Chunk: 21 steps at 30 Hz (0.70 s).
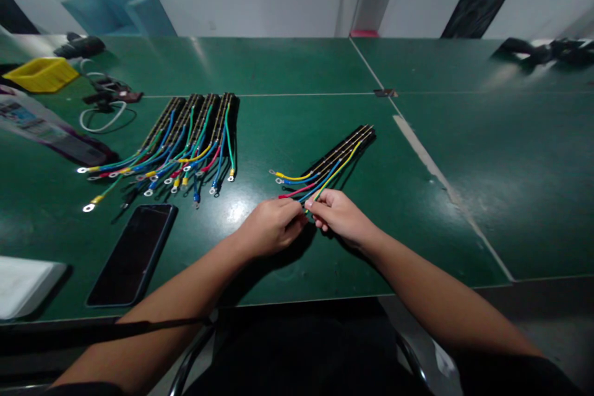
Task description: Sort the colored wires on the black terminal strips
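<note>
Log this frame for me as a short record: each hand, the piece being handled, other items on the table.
Left hand: left hand curled beside the right, fingertips near the wire ends; grip hidden
Right hand: right hand pinching a yellow-green wire between thumb and finger
Piece: dark strip lying slanted beyond the hands, coloured wires running toward them
Other strips: four wired strips side by side, left of the piece
Phone: black phone, screen dark
Surface: green table
</note>
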Tool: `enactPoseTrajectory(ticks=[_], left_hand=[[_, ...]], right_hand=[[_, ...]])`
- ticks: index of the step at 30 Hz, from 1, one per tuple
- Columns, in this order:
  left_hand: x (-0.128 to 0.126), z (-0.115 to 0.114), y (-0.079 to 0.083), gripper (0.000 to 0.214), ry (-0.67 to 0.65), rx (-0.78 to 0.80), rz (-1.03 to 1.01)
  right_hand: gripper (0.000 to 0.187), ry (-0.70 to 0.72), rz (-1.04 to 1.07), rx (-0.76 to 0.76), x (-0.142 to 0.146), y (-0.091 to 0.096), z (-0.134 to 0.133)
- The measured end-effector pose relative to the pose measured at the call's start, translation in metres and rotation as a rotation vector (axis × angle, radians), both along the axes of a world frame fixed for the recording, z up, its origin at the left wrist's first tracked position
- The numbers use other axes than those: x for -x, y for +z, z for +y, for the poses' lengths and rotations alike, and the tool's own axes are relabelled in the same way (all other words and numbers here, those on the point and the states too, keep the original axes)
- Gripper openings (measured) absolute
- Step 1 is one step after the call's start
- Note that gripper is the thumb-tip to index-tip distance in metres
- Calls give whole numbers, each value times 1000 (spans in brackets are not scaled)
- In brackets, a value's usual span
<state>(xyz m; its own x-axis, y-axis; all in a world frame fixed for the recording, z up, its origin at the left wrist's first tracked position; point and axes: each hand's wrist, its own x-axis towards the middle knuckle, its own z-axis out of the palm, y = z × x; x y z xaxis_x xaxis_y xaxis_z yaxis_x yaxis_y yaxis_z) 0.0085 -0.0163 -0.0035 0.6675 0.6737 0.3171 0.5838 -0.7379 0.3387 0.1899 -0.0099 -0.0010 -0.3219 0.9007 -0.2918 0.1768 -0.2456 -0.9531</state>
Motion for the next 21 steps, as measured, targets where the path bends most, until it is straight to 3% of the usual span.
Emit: enactPoseTrajectory(ticks=[5,13,21], left_hand=[[2,0,1,10,78,-51,-98],[2,1,1,19,41,8,-9],[2,-1,6,13,34,-4,-89]], right_hand=[[18,3,-23,-4,1,1,-1],[24,-14,-55,6,-1,-1,-1],[22,-25,-37,-13,-1,0,-2]])
